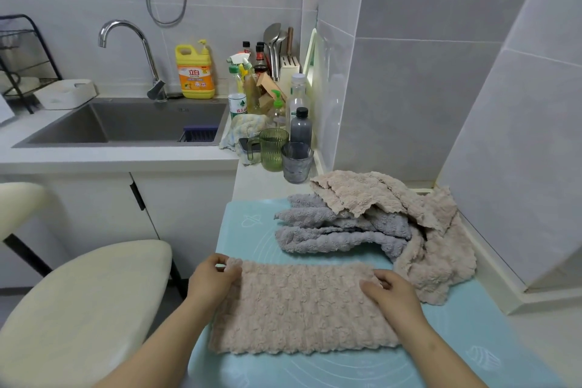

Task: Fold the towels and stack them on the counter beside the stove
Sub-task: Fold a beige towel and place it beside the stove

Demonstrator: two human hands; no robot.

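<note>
Surroundings: sink [126, 123] at left rear, yellow detergent bottle [195, 72] behind it. A green cup [273, 148] and a grey cup [296, 164] stood at the counter's back corner, and a cream stool [78, 309] just left of the counter.

Close behind the work: grey towel [330, 233], crumpled, partly under loose beige towels [441, 246].

Item: folded beige towel [299, 309], plush, ribbed, a long band lying flat on the blue mat [472, 324]. Left hand [212, 277] pinched its left corner; right hand [393, 293] gripped its right end.
</note>
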